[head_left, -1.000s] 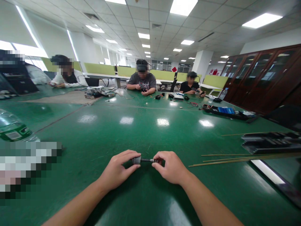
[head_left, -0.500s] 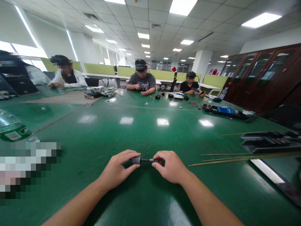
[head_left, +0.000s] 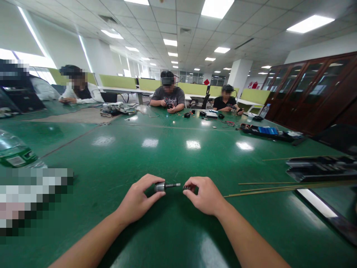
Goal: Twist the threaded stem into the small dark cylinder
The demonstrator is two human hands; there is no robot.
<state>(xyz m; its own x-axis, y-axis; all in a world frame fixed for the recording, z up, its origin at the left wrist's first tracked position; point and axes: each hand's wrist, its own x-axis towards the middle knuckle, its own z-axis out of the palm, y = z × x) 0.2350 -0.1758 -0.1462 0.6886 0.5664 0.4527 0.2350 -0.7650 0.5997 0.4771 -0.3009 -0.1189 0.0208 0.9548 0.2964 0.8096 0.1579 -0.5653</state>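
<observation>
My left hand (head_left: 138, 196) pinches a metal cylinder with a thin shaft (head_left: 160, 187) between thumb and fingers. Its shaft points right, dark along most of its length and brighter at the tip. A little beyond that tip, my right hand (head_left: 205, 196) grips a small dark ringed piece (head_left: 186, 187), perhaps a coil or a gear; the fingers cover part of it. A narrow gap separates the shaft tip from this piece. Both hands are just above the green table (head_left: 173, 160).
Thin brass-coloured rods (head_left: 262, 189) lie to the right, by dark metal profiles (head_left: 320, 167) and a flat black-framed panel (head_left: 320, 204). At left are a plastic bottle (head_left: 16, 152) and a blurred-out object (head_left: 33, 193). Several people sit across the table among electronic parts.
The small ringed piece has come away from the shaft tip and is now apart from it. My left hand has tilted the cylinder slightly, its shaft end rising.
</observation>
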